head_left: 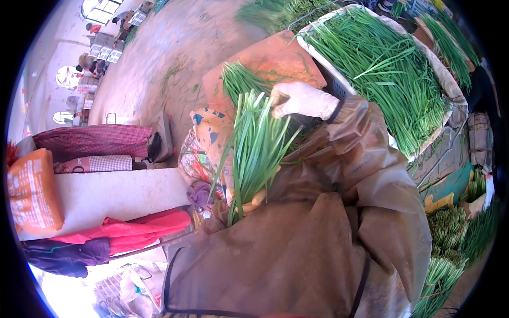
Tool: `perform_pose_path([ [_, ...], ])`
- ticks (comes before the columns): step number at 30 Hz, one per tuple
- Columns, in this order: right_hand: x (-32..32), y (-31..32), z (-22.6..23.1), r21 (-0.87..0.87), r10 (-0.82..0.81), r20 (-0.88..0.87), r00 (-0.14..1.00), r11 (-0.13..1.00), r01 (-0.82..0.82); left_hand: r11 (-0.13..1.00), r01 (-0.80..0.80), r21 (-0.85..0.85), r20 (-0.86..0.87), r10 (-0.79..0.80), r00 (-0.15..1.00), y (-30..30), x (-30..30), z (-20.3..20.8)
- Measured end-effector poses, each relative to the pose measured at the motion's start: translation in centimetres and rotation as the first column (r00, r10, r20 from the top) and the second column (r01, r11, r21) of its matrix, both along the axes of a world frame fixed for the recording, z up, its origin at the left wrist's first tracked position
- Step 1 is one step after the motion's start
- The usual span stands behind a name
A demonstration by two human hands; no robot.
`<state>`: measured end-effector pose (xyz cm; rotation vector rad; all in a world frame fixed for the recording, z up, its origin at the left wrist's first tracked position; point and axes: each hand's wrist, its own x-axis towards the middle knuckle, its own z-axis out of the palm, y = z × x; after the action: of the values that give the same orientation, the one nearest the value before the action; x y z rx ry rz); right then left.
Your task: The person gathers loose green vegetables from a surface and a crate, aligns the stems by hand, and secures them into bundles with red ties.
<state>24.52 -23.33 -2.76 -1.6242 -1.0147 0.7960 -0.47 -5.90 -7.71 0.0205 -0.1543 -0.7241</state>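
A bundle of garlic chives (255, 140) stands tilted in front of me, pale cut ends up and leaf tips hanging down. My left hand (256, 200), in a yellowish glove, is wrapped round its lower part; leaves cover most of that hand. At the upper right edge of the bundle is my right hand (306, 100) in a white glove, thumb and fingers curled against the stalk ends. Just behind lies another bunch of chives (241, 79) on an orange-brown board (289, 55).
A large lined basket (323, 66) heaped with loose chives (379, 74) stands at the right. More bunches (440, 281) lie at the lower right. To the left are a white bench (119, 193) with an orange sack (34, 191) and a red cloth (127, 233). Distant people work near stacked crates (106, 53).
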Motion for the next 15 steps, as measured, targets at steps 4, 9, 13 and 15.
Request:
perform_pose_path([
  [4,-0.9,-1.3,-2.5,0.239,0.032,-0.226,0.974,0.971,0.023,1.0,-0.016,0.008,-0.008,0.016,1.0,0.1,-0.6,-0.3],
  [9,-1.5,-2.7,-2.1,0.258,0.082,-0.306,0.948,0.966,0.0,0.999,-0.009,0.04,-0.016,0.01,1.0,-0.3,-0.9,-0.4],
  [13,-1.6,-3.2,-0.8,0.333,0.129,-0.31,0.942,0.943,-0.019,0.997,-0.023,0.076,-0.022,0.025,0.999,-0.5,-1.5,-0.6],
  [15,-2.5,-3.2,-1.4,0.389,0.031,-0.341,0.939,0.915,0.111,0.995,-0.031,0.096,-0.018,0.033,0.999,-0.5,-1.6,-0.6],
])
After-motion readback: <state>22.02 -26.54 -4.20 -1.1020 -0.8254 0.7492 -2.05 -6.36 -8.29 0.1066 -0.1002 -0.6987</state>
